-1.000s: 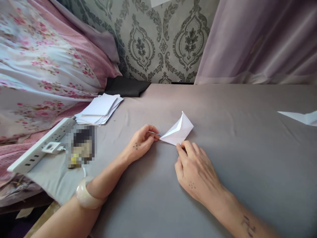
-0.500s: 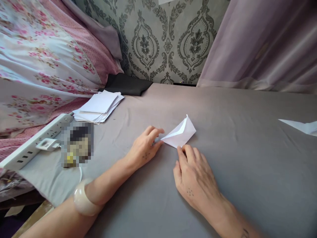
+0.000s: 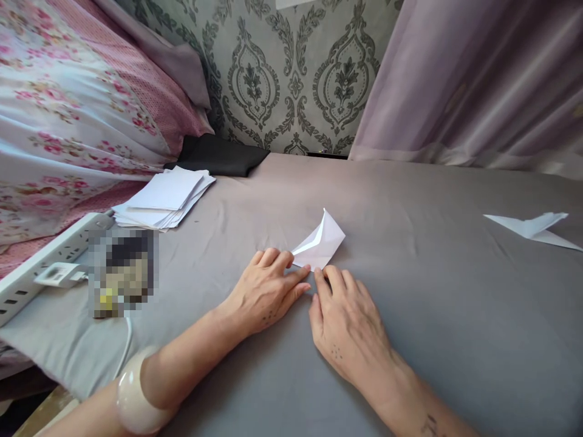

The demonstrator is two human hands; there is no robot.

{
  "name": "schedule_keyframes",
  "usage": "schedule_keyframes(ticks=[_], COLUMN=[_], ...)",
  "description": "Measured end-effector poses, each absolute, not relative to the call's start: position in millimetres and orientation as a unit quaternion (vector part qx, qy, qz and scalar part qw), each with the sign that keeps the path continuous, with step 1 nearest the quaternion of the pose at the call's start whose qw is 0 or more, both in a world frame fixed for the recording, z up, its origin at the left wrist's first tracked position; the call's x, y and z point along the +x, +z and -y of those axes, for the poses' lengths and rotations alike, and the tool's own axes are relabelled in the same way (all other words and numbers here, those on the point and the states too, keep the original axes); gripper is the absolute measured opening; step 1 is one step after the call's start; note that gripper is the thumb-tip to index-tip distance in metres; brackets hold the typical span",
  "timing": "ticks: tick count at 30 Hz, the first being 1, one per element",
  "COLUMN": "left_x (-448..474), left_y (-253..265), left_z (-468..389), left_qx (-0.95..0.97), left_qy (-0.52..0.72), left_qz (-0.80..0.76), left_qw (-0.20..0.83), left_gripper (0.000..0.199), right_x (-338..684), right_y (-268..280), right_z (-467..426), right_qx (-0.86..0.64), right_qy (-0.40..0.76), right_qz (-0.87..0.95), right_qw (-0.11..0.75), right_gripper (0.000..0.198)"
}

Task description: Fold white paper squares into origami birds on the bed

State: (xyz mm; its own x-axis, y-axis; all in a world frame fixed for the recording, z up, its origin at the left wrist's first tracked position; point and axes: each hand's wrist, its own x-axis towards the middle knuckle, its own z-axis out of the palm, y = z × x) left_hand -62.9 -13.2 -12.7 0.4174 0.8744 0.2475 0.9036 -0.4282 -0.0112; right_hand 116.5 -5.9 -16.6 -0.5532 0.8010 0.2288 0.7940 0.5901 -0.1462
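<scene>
A white folded sheet of paper [image 3: 322,241] lies on the grey cloth in front of me, narrow to the left, with a raised tip at the top. My left hand [image 3: 268,285] covers its left point; the index finger presses along the lower edge and the other fingers are curled. The thumb sits a little apart from the index finger. At the bottom corner, my right hand [image 3: 348,309] holds the paper down with its fingertips, fingers bent and close together. What lies under the fingertips is hidden.
A stack of white paper [image 3: 161,197] lies at the left, near a black cloth [image 3: 218,155]. A power strip [image 3: 54,255] with a plugged-in white charger [image 3: 61,274] and a blurred-out object [image 3: 125,270] are nearer me. Another folded white paper [image 3: 531,227] rests far right.
My left hand has moved right onto the paper's left point and lower edge. My right hand stays at the bottom corner. The view has shifted right, showing more of the far folded paper.
</scene>
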Motion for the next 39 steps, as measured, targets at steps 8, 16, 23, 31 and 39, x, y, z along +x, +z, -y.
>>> schedule_keyframes(ticks=[8, 16, 23, 31, 39], left_x=[-72, -94, -86, -83, -51], left_y=[-7, -19, -23, -15, 28], left_z=[18, 5, 0, -1, 16], left_qx=[-0.799, -0.736, -0.717, -0.704, -0.582], left_qy=[-0.095, -0.186, -0.285, -0.346, -0.464], left_qz=[0.586, 0.649, 0.623, 0.57, 0.507], left_qw=[0.095, 0.052, -0.128, -0.243, -0.434], left_gripper=[0.036, 0.031, 0.025, 0.02, 0.051], right_x=[117, 123, 131, 145, 139], right_y=[-14, -19, -26, -14, 31], right_z=[7, 3, -3, -2, 35], right_qx=[-0.45, -0.456, -0.552, -0.459, -0.457], right_qy=[0.007, 0.015, 0.028, -0.117, -0.079], right_qz=[0.884, 0.866, 0.747, 0.832, 0.817], right_qw=[0.127, 0.205, 0.37, 0.29, 0.343], right_gripper=[0.04, 0.014, 0.014, 0.037, 0.011])
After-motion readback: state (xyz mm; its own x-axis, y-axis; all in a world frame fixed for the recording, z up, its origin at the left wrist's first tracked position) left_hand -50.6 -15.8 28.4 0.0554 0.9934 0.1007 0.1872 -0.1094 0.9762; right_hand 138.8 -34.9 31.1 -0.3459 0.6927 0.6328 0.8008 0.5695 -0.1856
